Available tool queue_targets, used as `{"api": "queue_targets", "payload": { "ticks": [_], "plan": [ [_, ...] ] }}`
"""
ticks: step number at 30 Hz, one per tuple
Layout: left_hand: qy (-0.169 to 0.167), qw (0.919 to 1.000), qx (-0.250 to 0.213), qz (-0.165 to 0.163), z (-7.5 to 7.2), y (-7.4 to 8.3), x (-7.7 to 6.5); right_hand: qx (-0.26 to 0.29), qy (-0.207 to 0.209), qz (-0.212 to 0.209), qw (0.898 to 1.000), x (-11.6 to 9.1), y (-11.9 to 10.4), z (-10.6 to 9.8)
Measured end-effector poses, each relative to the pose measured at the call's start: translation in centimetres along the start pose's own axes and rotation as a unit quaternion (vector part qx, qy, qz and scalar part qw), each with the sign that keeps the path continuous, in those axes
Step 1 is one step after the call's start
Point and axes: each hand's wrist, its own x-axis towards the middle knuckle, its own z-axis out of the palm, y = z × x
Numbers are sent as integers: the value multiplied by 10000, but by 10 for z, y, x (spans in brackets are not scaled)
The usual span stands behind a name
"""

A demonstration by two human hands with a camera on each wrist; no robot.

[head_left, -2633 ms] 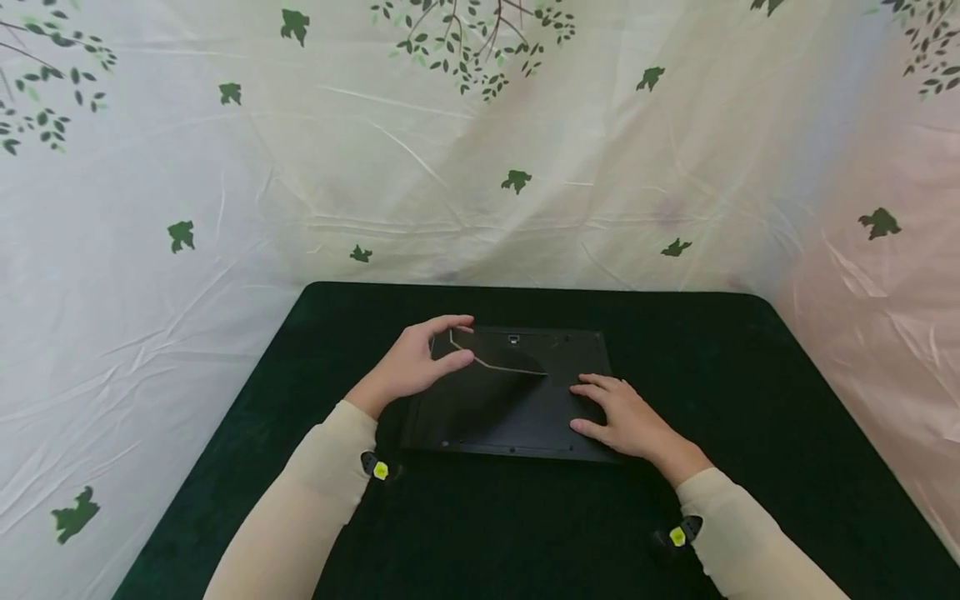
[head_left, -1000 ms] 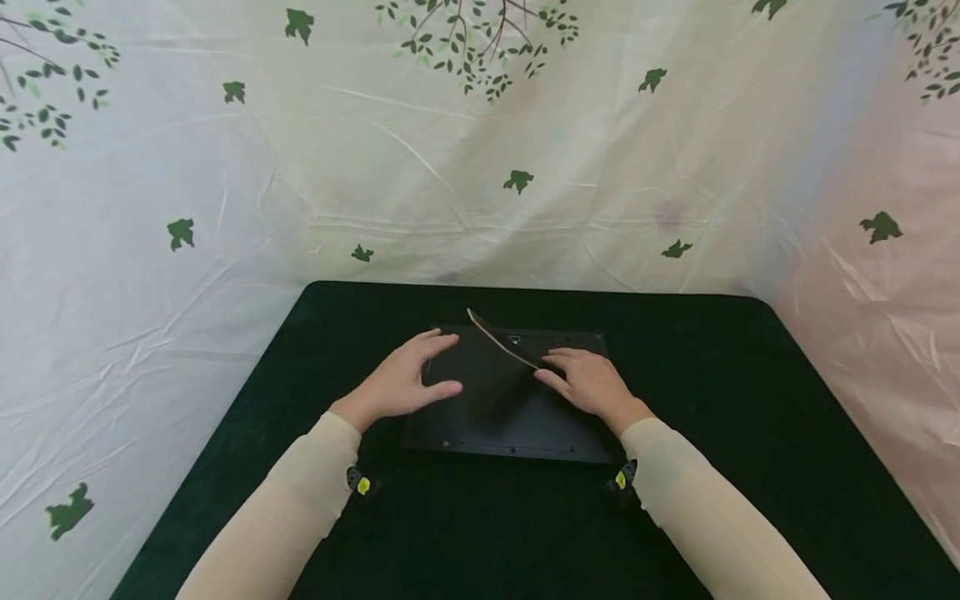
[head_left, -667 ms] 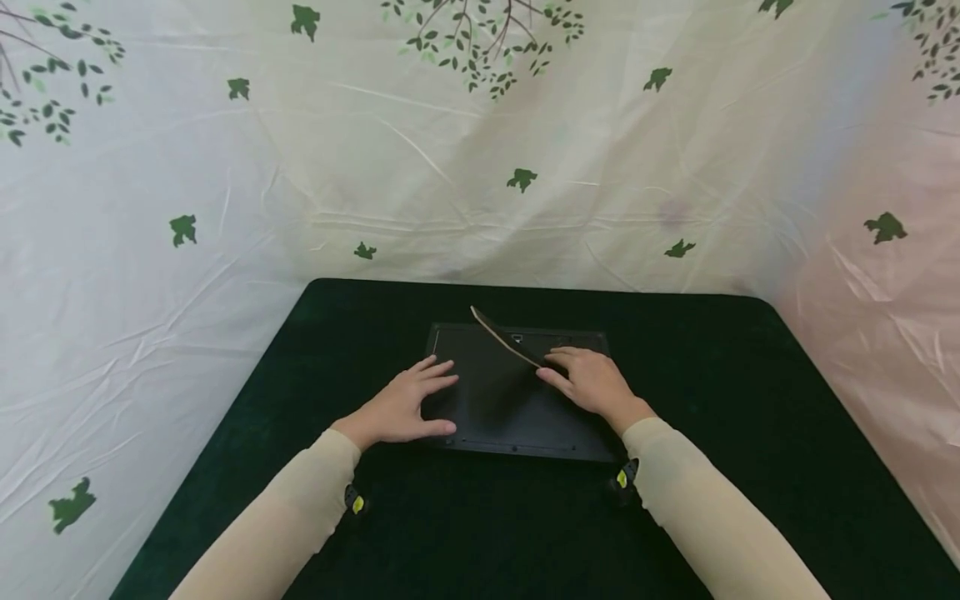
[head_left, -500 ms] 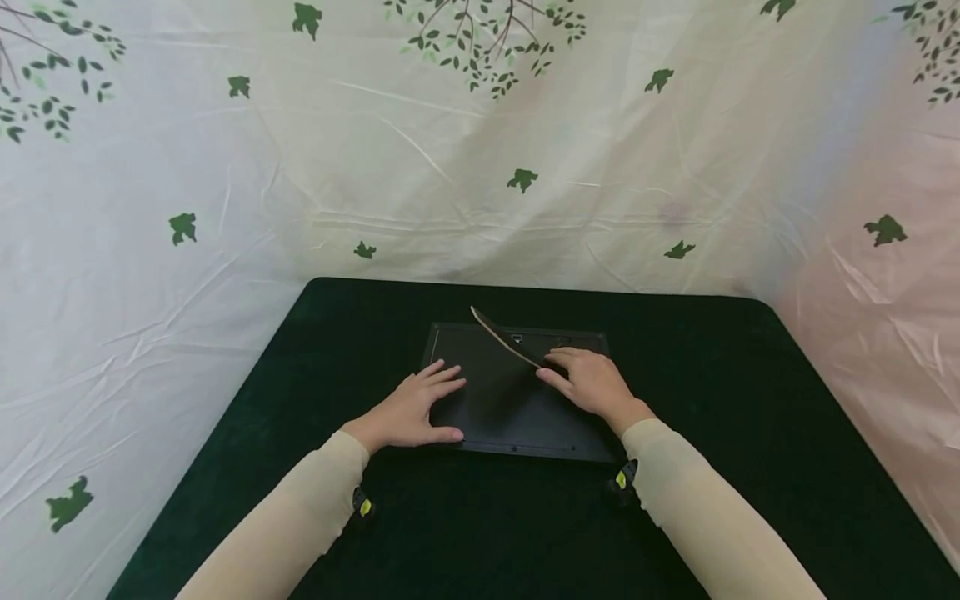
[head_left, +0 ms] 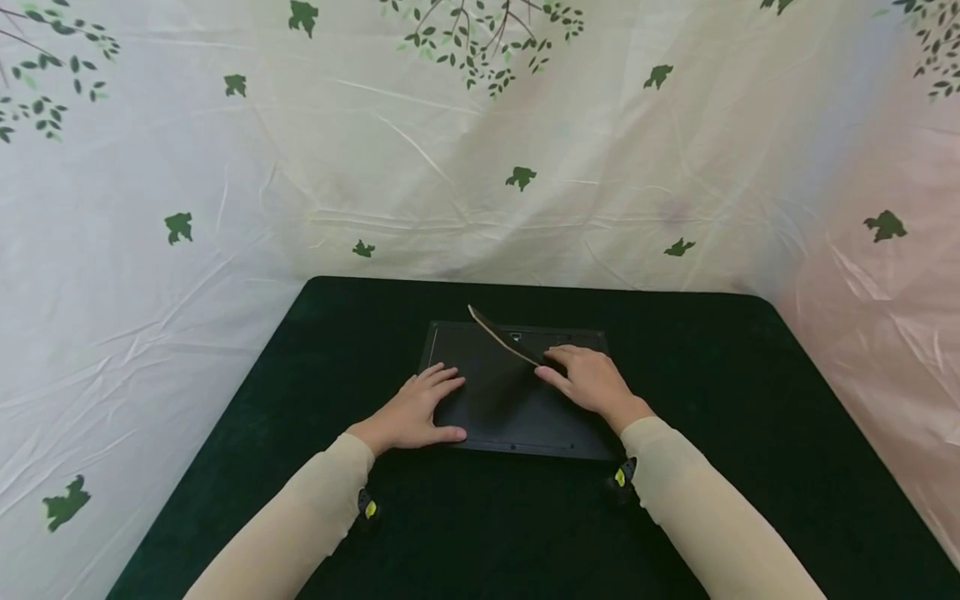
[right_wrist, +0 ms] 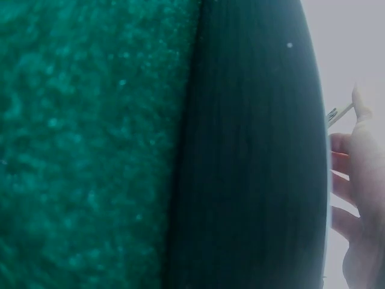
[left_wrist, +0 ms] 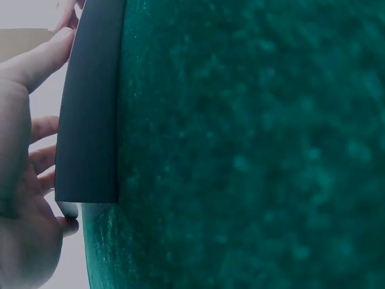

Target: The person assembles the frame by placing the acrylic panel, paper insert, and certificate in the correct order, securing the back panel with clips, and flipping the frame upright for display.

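A black picture frame (head_left: 495, 429) lies face down on the dark green table, its back up. Its pale-edged stand leg (head_left: 498, 332) rises at a slant from the back panel, free end toward the upper left. Near the leg's lower right end, my right hand (head_left: 588, 379) pinches it, thumb in front and fingers behind. Over the frame's left part lies my left hand (head_left: 416, 408), fingers spread, thumb by the near edge. In the left wrist view the frame's thick side (left_wrist: 90, 108) hides part of the left fingers (left_wrist: 42, 158).
The dark green table (head_left: 480, 533) extends around the frame on every side. A white curtain (head_left: 420, 150) with green leaf prints hangs behind and at both sides. A small metal hanger (head_left: 516, 337) sits at the frame's far edge.
The left hand has let go of the stand leg and come down onto the frame's near left part. The right hand has moved inward onto the leg, which now stands steeper.
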Motion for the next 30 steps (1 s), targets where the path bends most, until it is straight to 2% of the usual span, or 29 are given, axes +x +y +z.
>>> {"api": "queue_targets", "payload": {
  "ticks": [11, 18, 22, 30],
  "plan": [
    [46, 9995, 132, -283, 7, 1, 0, 14, 12, -44, 10000, -1, -1, 1],
    [54, 9994, 85, -343, 7, 3, 0, 29, 40, -27, 10000, -3, -2, 0],
    [9, 9994, 80, -340, 6, 4, 1, 33, 10, 15, 10000, -3, -2, 0],
    [-125, 9982, 33, -581, 6, 8, 2, 121, 38, -20, 9999, -4, -1, 0]
  ]
}}
